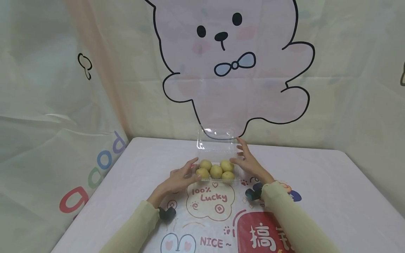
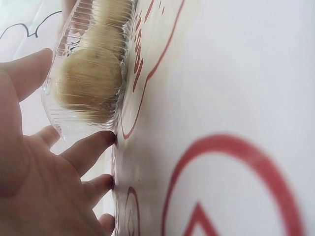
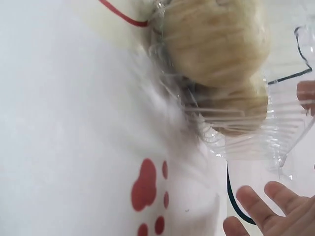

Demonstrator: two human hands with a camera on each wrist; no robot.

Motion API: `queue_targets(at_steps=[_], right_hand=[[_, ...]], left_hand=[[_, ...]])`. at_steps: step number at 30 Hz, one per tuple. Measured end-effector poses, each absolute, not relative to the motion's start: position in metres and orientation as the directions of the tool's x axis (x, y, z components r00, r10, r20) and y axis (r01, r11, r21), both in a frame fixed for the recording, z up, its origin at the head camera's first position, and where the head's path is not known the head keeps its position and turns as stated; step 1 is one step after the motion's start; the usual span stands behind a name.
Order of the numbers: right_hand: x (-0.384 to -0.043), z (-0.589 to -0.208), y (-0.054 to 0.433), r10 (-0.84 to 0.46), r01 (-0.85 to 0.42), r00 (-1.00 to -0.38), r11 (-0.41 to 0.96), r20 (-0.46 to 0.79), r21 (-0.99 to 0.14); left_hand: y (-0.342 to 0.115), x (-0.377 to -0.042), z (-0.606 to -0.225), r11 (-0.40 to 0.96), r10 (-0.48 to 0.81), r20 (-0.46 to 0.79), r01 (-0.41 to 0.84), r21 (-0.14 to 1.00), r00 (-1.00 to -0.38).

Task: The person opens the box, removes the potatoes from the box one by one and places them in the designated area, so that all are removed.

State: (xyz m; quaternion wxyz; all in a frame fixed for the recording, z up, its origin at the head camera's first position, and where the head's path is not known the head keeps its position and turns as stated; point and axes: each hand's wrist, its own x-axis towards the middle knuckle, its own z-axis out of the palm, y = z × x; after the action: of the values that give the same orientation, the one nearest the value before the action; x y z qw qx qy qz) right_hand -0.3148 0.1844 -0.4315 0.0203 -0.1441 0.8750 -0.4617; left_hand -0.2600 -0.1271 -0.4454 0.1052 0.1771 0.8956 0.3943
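A clear plastic clamshell box (image 1: 211,180) rests on the table with its lid (image 1: 216,144) raised at the back. Inside lie several round, yellow-green fruits (image 1: 216,172), pressed close together; their exact kind is unclear. My left hand (image 1: 179,179) is at the box's left end, thumb by the front corner. In the left wrist view its lower fingertips (image 2: 106,139) rest on the table beside the ribbed wall. My right hand (image 1: 250,163) is at the right end, fingers spread, with the forefinger near the lid's right corner. In the right wrist view its fingers (image 3: 256,204) are apart from the ribbed wall.
The table cover (image 1: 329,182) is white with printed drawings and lettering. A curtain with a large cartoon bear (image 1: 226,88) hangs behind the table, and more printed cloth (image 1: 63,140) hangs at the left. Dark wrist devices (image 1: 167,213) show below both hands.
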Motion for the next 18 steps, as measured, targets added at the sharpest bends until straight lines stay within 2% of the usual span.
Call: queue_targets(at_steps=[10, 18], right_hand=[[-0.306, -0.437, 0.184, -0.223, -0.378, -0.926, 0.583, 0.305, -0.720], [-0.293, -0.432, 0.183, -0.269, -0.419, -0.908, 0.605, 0.322, -0.677]], left_hand=[[-0.128, -0.259, -0.446, 0.618, 0.407, -0.044, 0.239, 0.749, -0.912], [-0.128, -0.261, -0.445, 0.631, 0.412, -0.051, 0.244, 0.737, -0.910]])
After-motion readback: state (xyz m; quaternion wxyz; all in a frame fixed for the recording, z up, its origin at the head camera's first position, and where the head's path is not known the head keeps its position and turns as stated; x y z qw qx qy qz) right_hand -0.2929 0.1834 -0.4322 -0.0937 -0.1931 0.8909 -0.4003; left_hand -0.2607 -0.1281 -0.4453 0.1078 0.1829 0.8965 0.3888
